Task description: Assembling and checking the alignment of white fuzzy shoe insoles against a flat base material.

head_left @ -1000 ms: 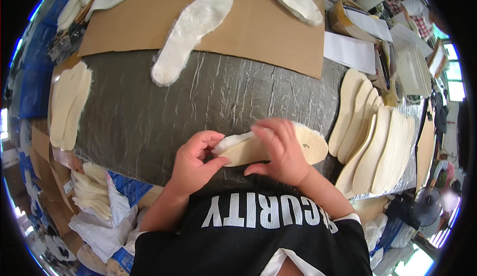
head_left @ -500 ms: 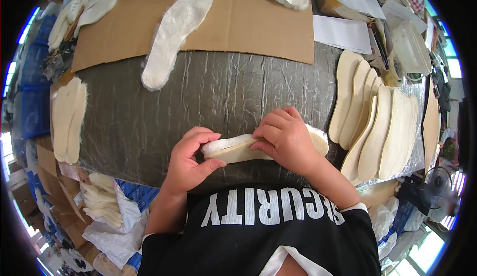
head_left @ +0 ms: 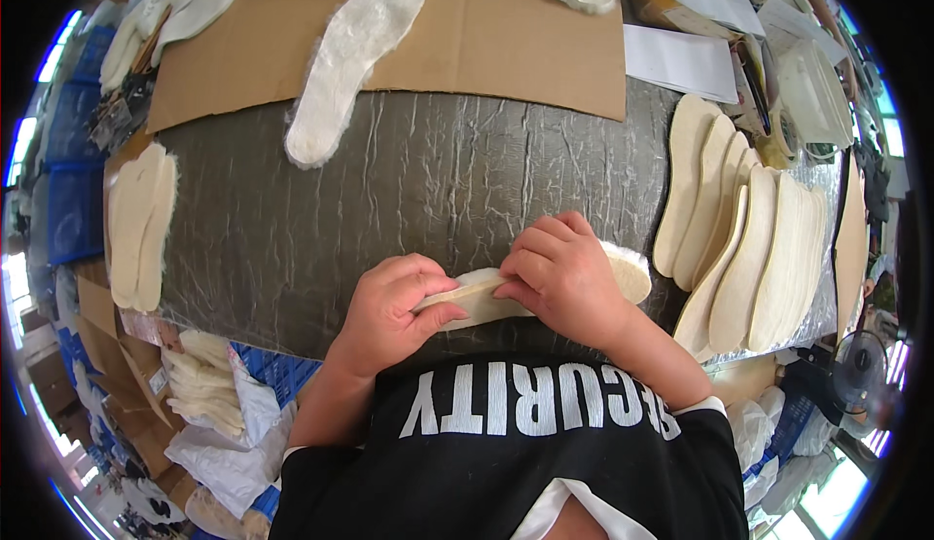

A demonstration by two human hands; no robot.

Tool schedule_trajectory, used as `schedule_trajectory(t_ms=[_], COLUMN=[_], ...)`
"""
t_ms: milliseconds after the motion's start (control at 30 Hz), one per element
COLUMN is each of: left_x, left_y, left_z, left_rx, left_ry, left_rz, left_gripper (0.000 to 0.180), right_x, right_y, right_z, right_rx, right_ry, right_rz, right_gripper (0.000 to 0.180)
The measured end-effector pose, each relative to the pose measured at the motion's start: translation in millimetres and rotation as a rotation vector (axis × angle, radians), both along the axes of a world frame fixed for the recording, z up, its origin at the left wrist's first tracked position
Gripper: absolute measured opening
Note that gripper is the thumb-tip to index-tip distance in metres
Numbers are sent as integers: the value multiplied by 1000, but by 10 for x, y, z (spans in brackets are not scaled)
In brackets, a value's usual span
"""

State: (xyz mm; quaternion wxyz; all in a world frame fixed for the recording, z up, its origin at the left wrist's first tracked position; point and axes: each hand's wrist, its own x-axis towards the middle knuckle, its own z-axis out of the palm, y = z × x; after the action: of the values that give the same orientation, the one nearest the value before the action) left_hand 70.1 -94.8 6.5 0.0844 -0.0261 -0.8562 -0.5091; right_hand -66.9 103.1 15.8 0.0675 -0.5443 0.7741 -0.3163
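Observation:
Close to my body, at the near edge of the dark table, I hold a cream insole (head_left: 484,307) with white fluffy fleece along its far side. My left hand (head_left: 394,308) pinches its left end between thumb and fingers. Around its middle, my right hand (head_left: 566,272) is closed with thumb and fingertips on the upper edge. The insole's right end sticks out past my right hand, showing a felt face and a fleecy rim. Farther off, a white fleece insole (head_left: 352,63) lies partly on the cardboard and partly on the table.
On the right lies an overlapping row of cream insoles (head_left: 744,238). A small stack of insoles (head_left: 142,229) lies at the left edge. A cardboard sheet (head_left: 486,39) covers the far side, with more fleece insoles on it. White paper (head_left: 679,63) lies at the far right.
My left thumb and fingers have closed onto the insole's left end, where they were spread around it before. My right hand keeps its grip at the middle. The view has shifted slightly.

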Motion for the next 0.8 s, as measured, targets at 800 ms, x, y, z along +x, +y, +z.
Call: schedule_trajectory(t_ms=[800], left_x=[-2], left_y=[-138], left_z=[-247], left_rx=[1079], left_ry=[-605], left_rz=[319], left_gripper=[34], right_x=[-356], right_y=[37], right_z=[133], right_rx=[496], right_ry=[-649], right_rz=[447], right_gripper=[66])
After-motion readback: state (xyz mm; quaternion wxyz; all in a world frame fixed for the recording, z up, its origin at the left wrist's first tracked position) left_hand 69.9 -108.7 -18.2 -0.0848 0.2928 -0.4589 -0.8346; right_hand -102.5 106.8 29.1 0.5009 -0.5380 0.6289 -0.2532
